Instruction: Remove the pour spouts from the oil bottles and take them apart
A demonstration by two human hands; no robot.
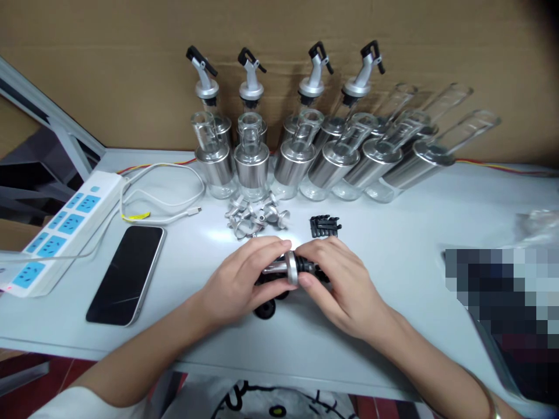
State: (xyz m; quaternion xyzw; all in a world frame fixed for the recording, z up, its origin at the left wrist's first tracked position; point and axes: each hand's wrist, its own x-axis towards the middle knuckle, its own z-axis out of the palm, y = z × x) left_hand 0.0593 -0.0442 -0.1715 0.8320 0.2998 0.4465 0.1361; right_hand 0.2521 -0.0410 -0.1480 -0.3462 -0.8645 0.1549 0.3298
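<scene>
Between my two hands lies a silver pourer spout (292, 267), held sideways above the table. My left hand (240, 276) pinches its silver end and collar. At the other end, the fingers of my right hand (345, 285) close around its black ribbed stopper (304, 265). Black round stoppers (264, 309) lie on the table under my hands, partly hidden. Just beyond them is a pile of silver spout pieces (255, 216). To its right sits a small row of black levers (325, 226).
Glass bottles with steel sleeves (252, 166) stand in two rows at the back; several rear ones carry pourers (251, 75). A phone (126, 276), a white cable (174, 218) and a power strip (65, 233) are on the left. A dark, partly pixelated object (506, 331) lies right.
</scene>
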